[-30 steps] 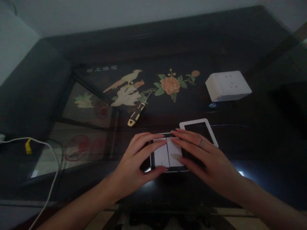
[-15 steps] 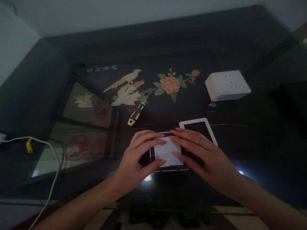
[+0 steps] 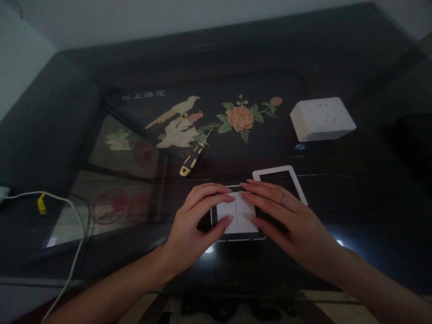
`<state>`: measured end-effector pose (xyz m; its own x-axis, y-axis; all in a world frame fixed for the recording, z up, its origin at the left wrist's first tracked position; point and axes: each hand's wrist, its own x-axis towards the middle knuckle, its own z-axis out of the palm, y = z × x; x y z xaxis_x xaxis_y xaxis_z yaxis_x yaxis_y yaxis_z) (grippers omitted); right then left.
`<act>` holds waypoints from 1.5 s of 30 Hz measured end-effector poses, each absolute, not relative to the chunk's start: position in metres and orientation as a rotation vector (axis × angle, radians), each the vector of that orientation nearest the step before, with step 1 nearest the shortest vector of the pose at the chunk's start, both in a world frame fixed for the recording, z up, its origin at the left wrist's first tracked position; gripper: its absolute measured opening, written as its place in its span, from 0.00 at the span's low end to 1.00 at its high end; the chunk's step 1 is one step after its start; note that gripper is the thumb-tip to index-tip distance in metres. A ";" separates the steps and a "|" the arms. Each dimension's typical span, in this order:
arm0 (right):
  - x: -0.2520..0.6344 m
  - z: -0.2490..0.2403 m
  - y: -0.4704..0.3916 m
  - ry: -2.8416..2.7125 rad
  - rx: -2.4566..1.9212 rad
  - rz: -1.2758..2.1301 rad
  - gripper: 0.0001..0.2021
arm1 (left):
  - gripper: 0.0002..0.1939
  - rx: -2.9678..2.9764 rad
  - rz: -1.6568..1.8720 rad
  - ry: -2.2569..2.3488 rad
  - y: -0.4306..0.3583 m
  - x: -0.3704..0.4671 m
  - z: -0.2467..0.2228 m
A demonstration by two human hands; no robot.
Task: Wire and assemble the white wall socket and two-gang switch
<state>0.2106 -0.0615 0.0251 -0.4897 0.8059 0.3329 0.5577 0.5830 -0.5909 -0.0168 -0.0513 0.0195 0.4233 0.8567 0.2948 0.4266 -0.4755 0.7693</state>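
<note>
A white two-rocker wall switch [image 3: 239,220] with a dark border lies on the glossy black table. My left hand [image 3: 194,220] grips its left side, fingers along the top and thumb on the left rocker's lower part. From the right, my right hand [image 3: 286,218], a ring on one finger, holds the other side with its fingertips over the right rocker. Just behind that hand is a white square cover frame [image 3: 297,182], partly hidden by the fingers. The switch's left and right edges are partly covered.
A black and yellow screwdriver [image 3: 192,161] rests beyond the switch, over the bird-and-flower inlay [image 3: 239,118]. At the back right sits a white socket box [image 3: 322,118]. A white cable [image 3: 81,220] with a yellow tag [image 3: 41,204] runs along the left.
The left rocker has shifted slightly, and a straight dark gap now shows between the two rockers. My left thumb has moved a little up and left. The right hand stays nearly still.
</note>
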 end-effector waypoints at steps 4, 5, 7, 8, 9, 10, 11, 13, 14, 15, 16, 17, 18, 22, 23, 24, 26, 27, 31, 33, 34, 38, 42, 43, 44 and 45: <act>0.210 0.025 -0.061 -2.226 -1.079 0.553 0.17 | 0.12 2.014 0.912 1.101 -0.051 -0.016 0.020; 0.209 0.025 -0.061 -2.229 -1.080 0.555 0.17 | 0.12 1.982 0.914 1.107 -0.050 -0.016 0.020; 0.209 0.025 -0.061 -2.233 -1.088 0.560 0.17 | 0.11 1.915 0.923 1.114 -0.050 -0.016 0.019; 0.209 0.025 -0.061 -2.234 -1.092 0.562 0.17 | 0.11 1.886 0.925 1.116 -0.051 -0.016 0.019; 0.209 0.026 -0.061 -2.235 -1.095 0.564 0.17 | 0.11 1.863 0.928 1.118 -0.051 -0.016 0.019; 0.209 0.026 -0.061 -2.234 -1.094 0.565 0.17 | 0.11 1.848 0.933 1.117 -0.051 -0.015 0.018; 0.209 0.026 -0.061 -2.231 -1.093 0.567 0.17 | 0.11 1.837 0.936 1.115 -0.051 -0.015 0.018; 0.209 0.026 -0.061 -2.221 -1.092 0.579 0.17 | 0.12 1.825 0.937 1.112 -0.051 -0.014 0.017; 0.210 0.026 -0.061 -2.212 -1.094 0.587 0.17 | 0.12 1.821 0.932 1.114 -0.050 -0.014 0.018; 0.210 0.026 -0.061 -2.203 -1.099 0.595 0.18 | 0.12 1.818 0.924 1.116 -0.050 -0.014 0.018; 0.210 0.026 -0.061 -2.198 -1.104 0.605 0.18 | 0.12 1.815 0.914 1.120 -0.050 -0.014 0.019; 0.210 0.027 -0.061 -2.195 -1.109 0.616 0.19 | 0.12 1.812 0.904 1.125 -0.049 -0.014 0.020; 0.209 0.027 -0.061 -2.194 -1.111 0.623 0.19 | 0.12 1.808 0.897 1.130 -0.049 -0.014 0.021; 0.209 0.027 -0.061 -2.184 -1.106 0.629 0.20 | 0.11 1.804 0.894 1.130 -0.049 -0.014 0.021; 0.209 0.026 -0.061 -2.181 -1.104 0.625 0.20 | 0.11 1.808 0.896 1.132 -0.050 -0.014 0.021; 0.209 0.026 -0.061 -2.182 -1.103 0.623 0.19 | 0.11 1.814 0.897 1.136 -0.050 -0.014 0.020; 0.209 0.026 -0.061 -2.191 -1.104 0.616 0.19 | 0.11 1.818 0.893 1.152 -0.052 -0.014 0.019; 0.209 0.026 -0.061 -2.198 -1.104 0.610 0.18 | 0.11 1.815 0.890 1.158 -0.052 -0.014 0.018; 0.209 0.026 -0.061 -2.228 -1.092 0.588 0.17 | 0.11 1.798 0.876 1.164 -0.054 -0.014 0.017; 0.209 0.027 -0.061 -2.233 -1.095 0.589 0.17 | 0.10 1.804 0.876 1.154 -0.054 -0.014 0.016; 0.209 0.027 -0.061 -2.231 -1.100 0.591 0.17 | 0.10 1.810 0.876 1.145 -0.054 -0.014 0.016; 0.210 0.026 -0.061 -2.207 -1.106 0.603 0.19 | 0.09 1.866 0.872 1.107 -0.052 -0.019 0.017; 0.211 0.026 -0.062 -2.200 -1.098 0.619 0.20 | 0.15 2.090 0.911 1.081 -0.052 -0.029 0.018; 0.212 0.026 -0.062 -2.197 -1.093 0.624 0.21 | 0.18 2.176 0.906 1.072 -0.052 -0.032 0.018; 0.212 0.027 -0.062 -2.198 -1.086 0.630 0.22 | 0.21 2.260 0.890 1.058 -0.053 -0.035 0.018; 0.212 0.027 -0.062 -2.204 -1.075 0.630 0.23 | 0.24 2.337 0.863 1.039 -0.054 -0.037 0.017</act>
